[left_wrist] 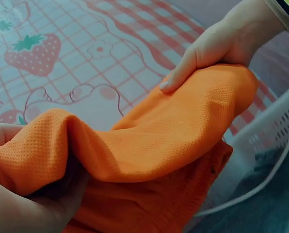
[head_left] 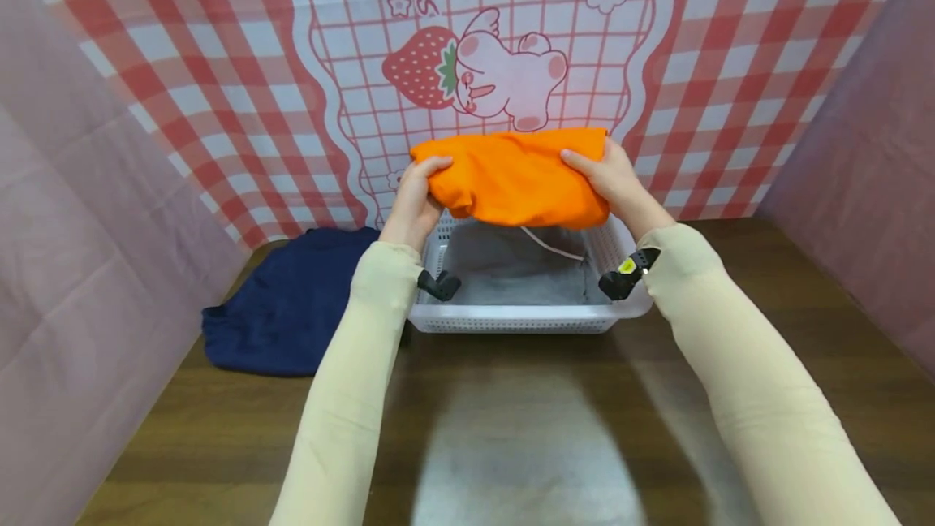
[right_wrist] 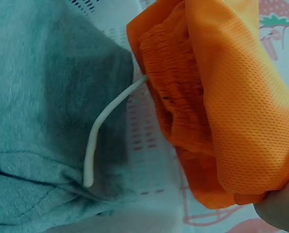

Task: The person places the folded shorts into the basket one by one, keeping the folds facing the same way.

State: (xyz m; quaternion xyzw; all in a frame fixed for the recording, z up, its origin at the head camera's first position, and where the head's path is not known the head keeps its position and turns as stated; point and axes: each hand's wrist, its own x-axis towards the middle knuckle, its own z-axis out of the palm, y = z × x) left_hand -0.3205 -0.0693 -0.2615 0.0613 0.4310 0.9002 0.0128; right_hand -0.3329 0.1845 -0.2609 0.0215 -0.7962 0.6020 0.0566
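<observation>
Folded orange shorts (head_left: pixel 519 177) of mesh fabric are held up over the white basket (head_left: pixel 511 312). My left hand (head_left: pixel 415 205) grips their left end, thumb on top. At the other end my right hand (head_left: pixel 617 177) pinches the cloth, its thumb lying over the upper face. In the right wrist view a gathered elastic waistband (right_wrist: pixel 171 82) shows among the folds, and a white drawstring (right_wrist: pixel 93 141) hangs from it. Below, a grey garment (head_left: pixel 504 270) lies flat inside the basket, partly hidden by the shorts.
A navy garment (head_left: pixel 292 307) lies on the wooden table (head_left: pixel 526 428) left of the basket. Behind hangs a red-and-white checked cloth (head_left: pixel 745 47) with strawberry prints. Pink fabric (head_left: pixel 88 250) borders the left side, and similar fabric the right.
</observation>
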